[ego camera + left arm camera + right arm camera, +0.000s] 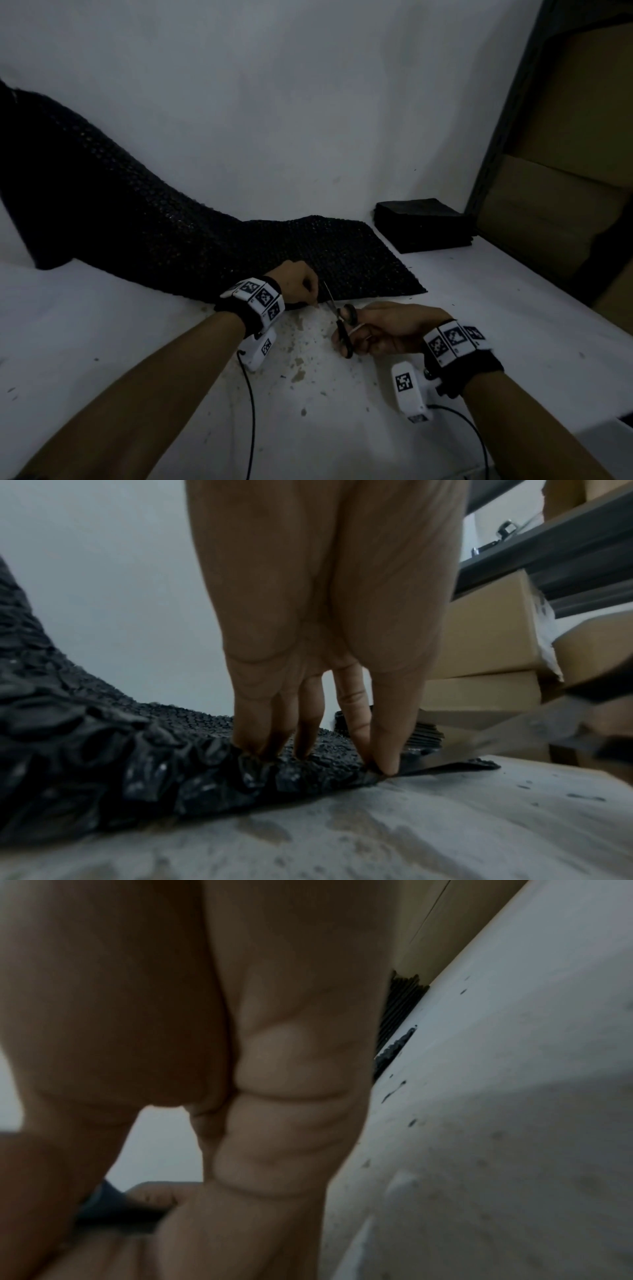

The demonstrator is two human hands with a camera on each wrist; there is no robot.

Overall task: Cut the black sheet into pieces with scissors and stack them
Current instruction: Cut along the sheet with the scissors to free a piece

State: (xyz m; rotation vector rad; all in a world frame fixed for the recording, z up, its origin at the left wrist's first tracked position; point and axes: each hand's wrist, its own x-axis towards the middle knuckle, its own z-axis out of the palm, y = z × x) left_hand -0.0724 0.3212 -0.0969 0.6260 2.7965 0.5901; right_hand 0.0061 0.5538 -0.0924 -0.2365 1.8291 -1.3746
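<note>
Cutting is at its start: the scissors (337, 317), gripped in the right hand (387, 330), meet the near edge of the black bubble-textured sheet (239, 246) lying on the white table (479, 308). The left hand (296, 282) pins that edge, fingertips (385, 761) slightly spread and pressing down. Next, the blades should advance straight across. A stack of cut pieces (423, 224) sits at far right.

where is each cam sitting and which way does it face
Head: looks forward and down at the black sheet, both forearms, left hand, right hand holding scissors.
Left wrist: low along the palm at fingertips pinning the sheet's edge.
Right wrist: under the palm; fingers fill it.
Shared: the stack shows in all three.
</note>
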